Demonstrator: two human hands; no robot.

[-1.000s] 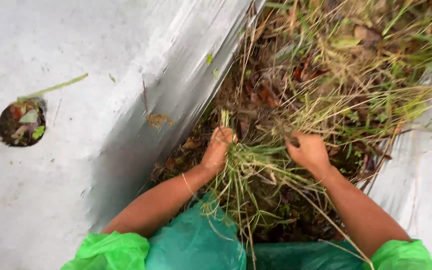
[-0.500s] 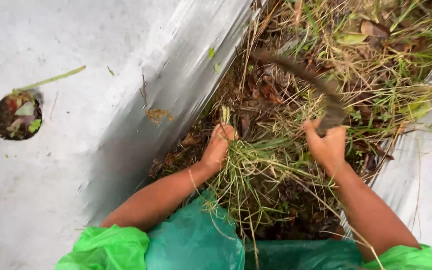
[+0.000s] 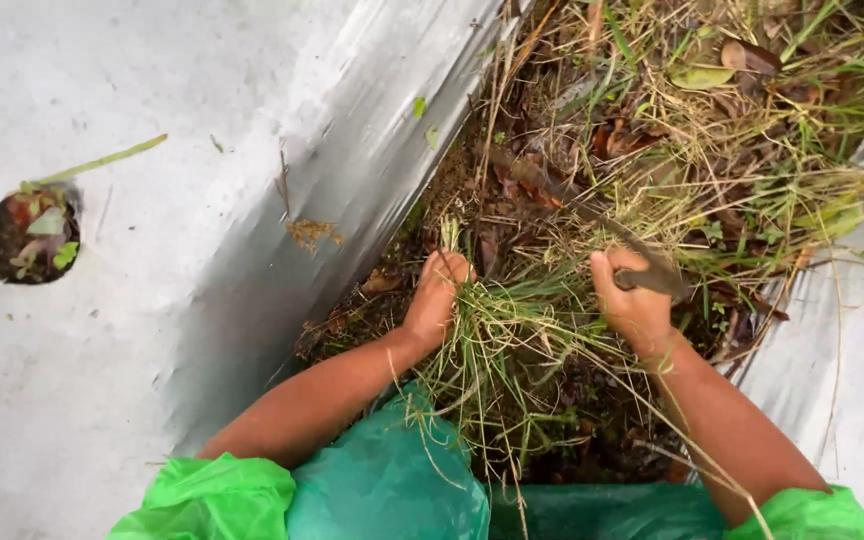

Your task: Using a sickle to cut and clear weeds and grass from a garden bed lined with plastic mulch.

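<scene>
My left hand point(image 3: 436, 296) is closed around a tuft of green grass point(image 3: 512, 340) growing in the soil furrow between two sheets of silver plastic mulch. My right hand point(image 3: 630, 298) grips the handle of a curved sickle point(image 3: 592, 215); its dark blade reaches up and left, low over the dry grass and dead leaves, toward the base of the tuft. Both forearms come out of bright green sleeves at the bottom of the view.
The silver mulch sheet point(image 3: 152, 330) covers the bed on the left, with a round planting hole point(image 3: 30, 235) holding a small seedling. Another sheet point(image 3: 852, 370) lies at the right. Dry grass, weeds and brown leaves point(image 3: 712, 120) fill the furrow ahead.
The sickle has swung down from a raised position to lie low across the dry grass. My right hand has dropped slightly; my left hand still holds the same tuft.
</scene>
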